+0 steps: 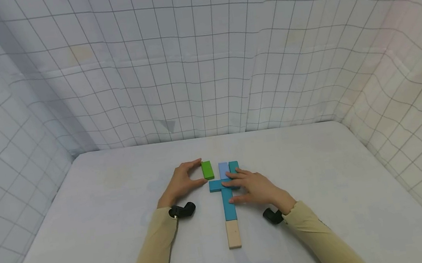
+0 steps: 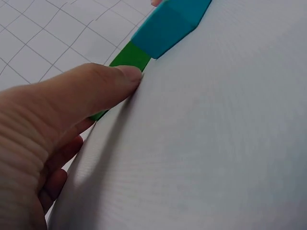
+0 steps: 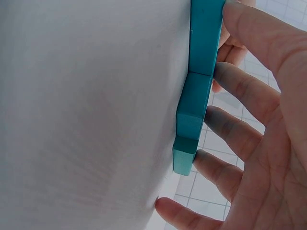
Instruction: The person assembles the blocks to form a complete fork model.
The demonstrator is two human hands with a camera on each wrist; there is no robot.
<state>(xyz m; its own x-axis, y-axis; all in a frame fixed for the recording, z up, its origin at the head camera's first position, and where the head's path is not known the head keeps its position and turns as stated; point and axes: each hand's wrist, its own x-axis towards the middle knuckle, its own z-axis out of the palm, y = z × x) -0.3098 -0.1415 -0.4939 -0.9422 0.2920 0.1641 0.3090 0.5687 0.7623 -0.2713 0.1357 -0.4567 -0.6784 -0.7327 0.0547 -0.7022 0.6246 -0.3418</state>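
My left hand point(image 1: 181, 182) holds a green block point(image 1: 207, 170) lengthwise between thumb and index finger, at the left of the layout. In the left wrist view the thumb overlaps the green block point(image 2: 130, 56). With its fingers spread, my right hand point(image 1: 256, 186) rests fingertips on the blue blocks. Under them are a crosswise blue block point(image 1: 215, 186), partly hidden, and a lengthwise blue block point(image 1: 229, 209). Beyond the crosswise one stand a light-blue block point(image 1: 223, 170) and a teal block point(image 1: 233, 165), side by side. The right wrist view shows fingertips touching the tops of teal-blue blocks point(image 3: 194, 96).
A plain wooden block point(image 1: 233, 234) continues the column at the near end. The white tabletop point(image 1: 130, 248) lies beneath everything. Grid-patterned white curtains point(image 1: 202, 61) enclose the back and both sides. Black wrist cameras point(image 1: 183, 210) are strapped at both wrists.
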